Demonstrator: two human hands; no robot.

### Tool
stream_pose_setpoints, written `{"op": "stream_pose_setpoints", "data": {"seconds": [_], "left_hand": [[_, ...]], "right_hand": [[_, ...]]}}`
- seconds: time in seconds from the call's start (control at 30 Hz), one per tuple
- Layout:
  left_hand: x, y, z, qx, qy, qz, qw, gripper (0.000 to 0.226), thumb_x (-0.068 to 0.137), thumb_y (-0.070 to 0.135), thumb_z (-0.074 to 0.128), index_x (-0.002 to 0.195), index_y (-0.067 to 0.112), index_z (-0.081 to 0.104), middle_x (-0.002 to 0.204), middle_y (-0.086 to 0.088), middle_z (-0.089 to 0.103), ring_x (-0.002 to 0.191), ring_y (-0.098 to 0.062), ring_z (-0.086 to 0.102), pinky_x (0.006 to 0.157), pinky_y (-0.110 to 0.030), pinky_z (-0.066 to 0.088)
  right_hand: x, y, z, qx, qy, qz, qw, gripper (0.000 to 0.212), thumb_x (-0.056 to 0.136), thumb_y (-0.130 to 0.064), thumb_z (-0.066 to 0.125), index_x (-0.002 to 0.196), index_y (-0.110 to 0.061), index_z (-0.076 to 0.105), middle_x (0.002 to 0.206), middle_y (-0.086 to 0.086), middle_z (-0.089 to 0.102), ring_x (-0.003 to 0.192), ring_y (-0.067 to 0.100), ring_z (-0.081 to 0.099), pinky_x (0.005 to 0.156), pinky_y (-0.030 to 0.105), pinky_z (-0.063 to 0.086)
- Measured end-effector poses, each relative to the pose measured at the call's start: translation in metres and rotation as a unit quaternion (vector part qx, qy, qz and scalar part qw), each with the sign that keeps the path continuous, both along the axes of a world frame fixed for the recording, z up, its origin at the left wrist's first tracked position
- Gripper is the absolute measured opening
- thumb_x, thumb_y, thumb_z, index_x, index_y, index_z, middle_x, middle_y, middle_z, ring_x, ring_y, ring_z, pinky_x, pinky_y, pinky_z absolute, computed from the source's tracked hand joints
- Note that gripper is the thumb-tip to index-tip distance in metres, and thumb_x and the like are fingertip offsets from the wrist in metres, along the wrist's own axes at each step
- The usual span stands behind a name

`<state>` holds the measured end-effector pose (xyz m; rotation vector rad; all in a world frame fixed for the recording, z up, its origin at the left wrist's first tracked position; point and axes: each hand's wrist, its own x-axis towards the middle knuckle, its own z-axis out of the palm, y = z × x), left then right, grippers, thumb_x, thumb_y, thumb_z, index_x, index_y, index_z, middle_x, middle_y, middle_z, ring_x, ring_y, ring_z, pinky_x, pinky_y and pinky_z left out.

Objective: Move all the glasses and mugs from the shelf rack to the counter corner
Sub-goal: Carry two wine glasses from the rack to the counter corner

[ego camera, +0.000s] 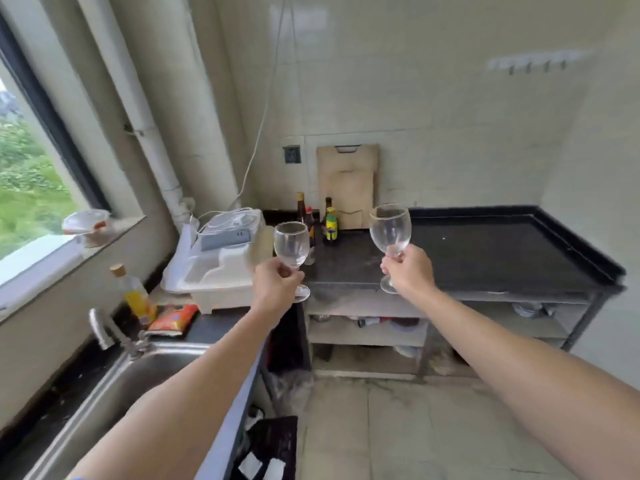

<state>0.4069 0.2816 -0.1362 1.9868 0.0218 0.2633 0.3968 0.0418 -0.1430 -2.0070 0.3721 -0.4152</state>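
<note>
My left hand (276, 285) grips the stem of a clear wine glass (291, 242), held upright in the air near the front left corner of the black counter (485, 258). A second clear wine glass (390, 228) is held upright by its stem in my right hand (408, 271), above the counter's front edge. Both glasses look empty. The shelf rack is not in view.
Several sauce bottles (329, 225) and a cutting board (348, 183) stand at the counter's back left. A white dish rack (221, 268) sits left of it, with an oil bottle (135, 294), a snack packet (173, 317), a tap (104, 329) and a steel sink (131, 386). Shelves (367, 332) run under the counter.
</note>
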Motion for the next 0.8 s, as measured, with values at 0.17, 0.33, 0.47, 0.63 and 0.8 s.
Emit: {"op": "stream_pose_setpoints", "data": {"seconds": [0.17, 0.33, 0.47, 0.63, 0.8], "left_hand": [[0.081, -0.096, 0.002, 0.006, -0.015, -0.097, 0.995, 0.013, 0.076, 0.014, 0.073, 0.069, 0.007, 0.065, 0.063, -0.005, 0.064, 0.059, -0.014, 0.056, 0.059, -0.03, 0.044], [0.135, -0.194, -0.01, 0.004, -0.003, -0.181, 0.984, 0.021, 0.076, 0.017, 0.074, 0.064, 0.004, 0.062, 0.053, 0.002, 0.054, 0.053, -0.012, 0.046, 0.054, -0.029, 0.037], [0.174, -0.277, -0.028, -0.011, 0.012, -0.209, 0.978, 0.025, 0.076, 0.018, 0.073, 0.058, 0.011, 0.057, 0.05, 0.006, 0.048, 0.05, -0.009, 0.04, 0.052, -0.027, 0.032], [0.228, -0.38, -0.041, -0.019, 0.041, -0.221, 0.974, 0.025, 0.079, 0.021, 0.073, 0.061, 0.011, 0.059, 0.053, 0.002, 0.051, 0.052, -0.013, 0.043, 0.054, -0.027, 0.035], [0.282, -0.465, -0.052, 0.011, 0.046, -0.237, 0.97, 0.037, 0.079, 0.016, 0.072, 0.053, 0.017, 0.047, 0.05, 0.006, 0.044, 0.052, -0.013, 0.039, 0.053, -0.027, 0.032]], "right_hand": [[0.028, -0.089, 0.005, -0.011, 0.005, -0.107, 0.994, 0.009, 0.087, -0.022, 0.063, 0.094, -0.016, 0.061, 0.083, 0.002, 0.07, 0.078, 0.019, 0.067, 0.071, 0.037, 0.055], [0.044, -0.178, -0.004, -0.006, 0.02, -0.191, 0.981, 0.011, 0.085, -0.022, 0.065, 0.093, -0.02, 0.058, 0.083, 0.001, 0.071, 0.08, 0.02, 0.067, 0.075, 0.039, 0.055], [0.065, -0.252, -0.022, -0.004, 0.036, -0.232, 0.972, 0.01, 0.085, -0.025, 0.064, 0.089, -0.021, 0.057, 0.082, 0.001, 0.071, 0.079, 0.019, 0.066, 0.073, 0.037, 0.053], [0.112, -0.351, -0.038, 0.017, 0.037, -0.245, 0.969, 0.014, 0.086, -0.024, 0.065, 0.093, -0.014, 0.061, 0.085, 0.003, 0.071, 0.08, 0.019, 0.066, 0.071, 0.033, 0.05], [0.163, -0.442, -0.042, 0.014, 0.041, -0.24, 0.97, 0.02, 0.087, -0.023, 0.064, 0.072, -0.016, 0.053, 0.069, -0.003, 0.059, 0.069, 0.019, 0.058, 0.061, 0.028, 0.039]]}}
